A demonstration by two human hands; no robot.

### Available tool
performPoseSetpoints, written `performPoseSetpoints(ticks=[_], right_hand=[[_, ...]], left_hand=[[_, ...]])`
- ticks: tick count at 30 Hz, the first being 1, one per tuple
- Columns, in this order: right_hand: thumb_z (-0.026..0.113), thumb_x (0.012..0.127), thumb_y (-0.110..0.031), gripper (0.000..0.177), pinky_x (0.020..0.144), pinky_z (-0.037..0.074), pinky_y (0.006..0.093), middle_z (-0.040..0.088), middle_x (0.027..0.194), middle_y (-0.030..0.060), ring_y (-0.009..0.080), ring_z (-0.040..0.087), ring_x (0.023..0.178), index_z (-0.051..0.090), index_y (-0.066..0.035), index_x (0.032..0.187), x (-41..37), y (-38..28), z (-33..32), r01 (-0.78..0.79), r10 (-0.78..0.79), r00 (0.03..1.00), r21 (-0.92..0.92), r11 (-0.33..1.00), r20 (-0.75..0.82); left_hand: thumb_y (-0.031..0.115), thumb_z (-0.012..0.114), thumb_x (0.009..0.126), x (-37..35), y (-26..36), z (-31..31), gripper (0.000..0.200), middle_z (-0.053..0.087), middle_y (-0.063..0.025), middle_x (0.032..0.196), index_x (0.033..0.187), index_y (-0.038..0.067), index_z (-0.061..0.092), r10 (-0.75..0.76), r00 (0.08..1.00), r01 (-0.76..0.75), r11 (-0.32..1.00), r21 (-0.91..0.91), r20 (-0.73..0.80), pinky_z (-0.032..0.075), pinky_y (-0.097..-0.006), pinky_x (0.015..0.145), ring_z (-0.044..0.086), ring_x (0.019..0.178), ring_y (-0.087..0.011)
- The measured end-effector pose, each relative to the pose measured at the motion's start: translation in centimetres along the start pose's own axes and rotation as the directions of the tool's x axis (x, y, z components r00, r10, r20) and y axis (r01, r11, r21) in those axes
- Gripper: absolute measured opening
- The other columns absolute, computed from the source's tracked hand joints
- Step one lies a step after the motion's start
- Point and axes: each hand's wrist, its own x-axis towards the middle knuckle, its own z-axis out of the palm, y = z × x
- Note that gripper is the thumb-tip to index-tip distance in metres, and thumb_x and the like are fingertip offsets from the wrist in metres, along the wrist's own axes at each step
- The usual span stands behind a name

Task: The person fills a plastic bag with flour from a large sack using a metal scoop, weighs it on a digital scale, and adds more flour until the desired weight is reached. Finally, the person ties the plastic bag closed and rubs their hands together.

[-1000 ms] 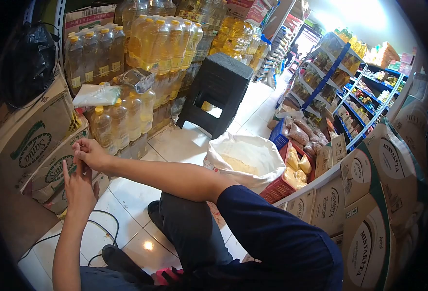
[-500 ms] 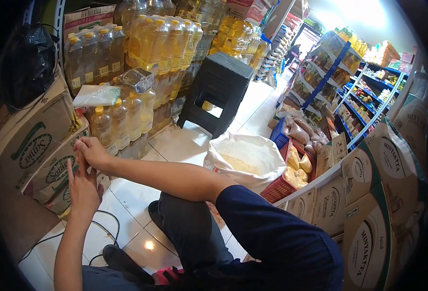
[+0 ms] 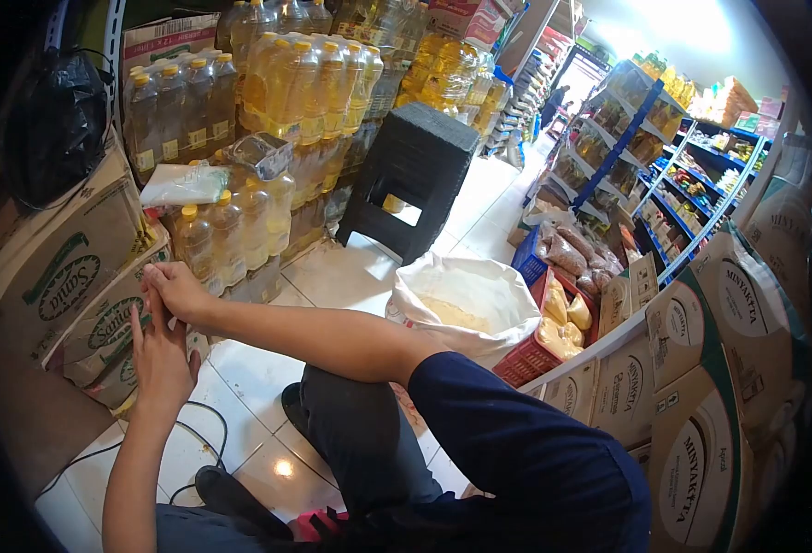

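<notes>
The left hand (image 3: 160, 355) stands upright with its back to the camera, fingers stretched out and close together. The right hand (image 3: 175, 290) has crossed the body and rests on top of those fingertips, its own fingers loosely curled over them, so the two hands touch. Whether anything small sits between them cannot be told, since the right hand's knuckles cover the spot.

Directly behind both hands is a Sania carton (image 3: 100, 324), the lower one of a stack. The hands lie in front of its printed face, but whether they actually touch the cardboard is unclear. A second carton (image 3: 60, 267) sits on it, above and to the left of the hands.

Just beyond the right hand stands a block of oil bottles (image 3: 226, 235) with yellow caps, and a white pouch (image 3: 183, 182) lies across their tops. Farther off in the same direction is a black stool (image 3: 415, 170).

To the right of the right forearm, well apart from the hands, an open white sack (image 3: 479, 290) sits on the tiled floor (image 3: 332, 272) beside a red basket (image 3: 521, 361). Below the left wrist a thin cable (image 3: 205, 410) loops over the tiles.
</notes>
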Motion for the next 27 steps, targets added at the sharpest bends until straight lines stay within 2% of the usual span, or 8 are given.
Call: performPoseSetpoints(ticks=[3,6,9,13,15,18,21,27], right_hand=[[0.044,0.101,-0.024,0.022,0.054,0.048,0.0266,0.060,0.075,0.0032,0.0110,0.056,0.062,0.054,-0.004,0.099,-0.8,-0.6,-0.5,-0.059,0.059,0.997,0.007,0.998,0.054],[0.046,0.099,-0.020,0.017,0.056,0.048,0.0259,0.062,0.082,0.0029,0.0108,0.057,0.065,0.051,-0.005,0.107,-1.3,-0.7,-0.4,-0.028,0.014,0.986,0.086,0.996,0.164],[0.048,0.097,-0.017,0.017,0.057,0.048,0.0248,0.061,0.086,0.0022,0.0098,0.057,0.068,0.049,-0.007,0.112,-1.4,-0.6,-0.6,-0.064,0.031,0.972,0.137,0.989,0.234],[0.048,0.098,-0.017,0.014,0.056,0.047,0.0243,0.060,0.082,0.0025,0.0091,0.056,0.066,0.052,-0.006,0.106,-1.0,-0.1,-0.3,-0.022,0.016,0.986,0.034,0.999,0.164],[0.048,0.098,-0.017,0.014,0.054,0.046,0.0242,0.060,0.079,0.0023,0.0088,0.055,0.065,0.054,-0.005,0.102,-0.8,-0.1,-0.1,-0.014,0.016,0.994,-0.018,1.000,0.110],[0.050,0.097,-0.017,0.013,0.053,0.047,0.0265,0.057,0.074,0.0017,0.0103,0.055,0.064,0.054,-0.005,0.095,-0.7,-0.2,-0.1,-0.037,0.040,0.998,-0.067,0.997,0.041],[0.050,0.098,-0.018,0.015,0.051,0.047,0.0276,0.057,0.070,0.0024,0.0108,0.055,0.061,0.055,-0.004,0.095,-1.1,-0.6,-0.2,-0.078,0.084,0.995,-0.119,0.990,0.047],[0.055,0.091,-0.005,0.012,0.063,0.049,0.0267,0.061,0.082,0.0047,0.0109,0.059,0.075,0.053,-0.003,0.102,-2.0,-0.8,0.0,-0.075,0.061,0.984,0.080,0.994,0.167]], left_hand=[[0.016,0.073,0.070,-0.3,-0.3,-0.2,0.069,0.022,-0.0225,0.147,0.133,0.002,0.047,-0.031,0.998,0.031,1.000,-0.004,0.049,0.012,-0.0495,0.116,0.045,0.123,-0.0309],[0.017,0.073,0.070,-0.5,-1.5,0.0,0.065,0.026,-0.0205,0.146,0.129,0.003,0.050,-0.042,0.995,0.043,0.999,-0.016,0.086,0.013,-0.0491,0.116,0.047,0.122,-0.0288],[0.017,0.074,0.070,-0.6,-1.7,-0.2,0.065,0.029,-0.0195,0.145,0.130,0.004,0.050,-0.055,0.990,0.058,0.998,-0.018,0.126,0.014,-0.0493,0.116,0.046,0.123,-0.0289],[0.017,0.074,0.071,-0.5,-1.2,-0.2,0.069,0.028,-0.0204,0.146,0.133,0.005,0.047,-0.059,0.994,0.063,0.997,-0.049,0.094,0.014,-0.0499,0.116,0.043,0.127,-0.0313],[0.018,0.074,0.071,-0.2,-0.8,-0.8,0.071,0.027,-0.0217,0.146,0.135,0.005,0.046,-0.054,0.989,0.066,0.995,-0.082,0.140,0.014,-0.0503,0.115,0.041,0.129,-0.0327],[0.018,0.074,0.072,-0.1,0.3,-1.5,0.072,0.027,-0.0233,0.146,0.136,0.004,0.044,-0.040,0.990,0.049,0.997,-0.062,0.139,0.014,-0.0508,0.115,0.040,0.129,-0.0341],[0.019,0.074,0.071,-0.4,0.3,-1.2,0.070,0.029,-0.0236,0.144,0.134,0.004,0.046,-0.027,0.992,0.035,0.998,-0.060,0.125,0.015,-0.0511,0.115,0.041,0.128,-0.0340],[0.021,0.076,0.069,-0.7,-1.4,-0.7,0.067,0.035,-0.0211,0.138,0.127,0.002,0.050,-0.034,0.978,0.056,0.993,-0.103,0.207,0.016,-0.0510,0.114,0.042,0.126,-0.0325]])
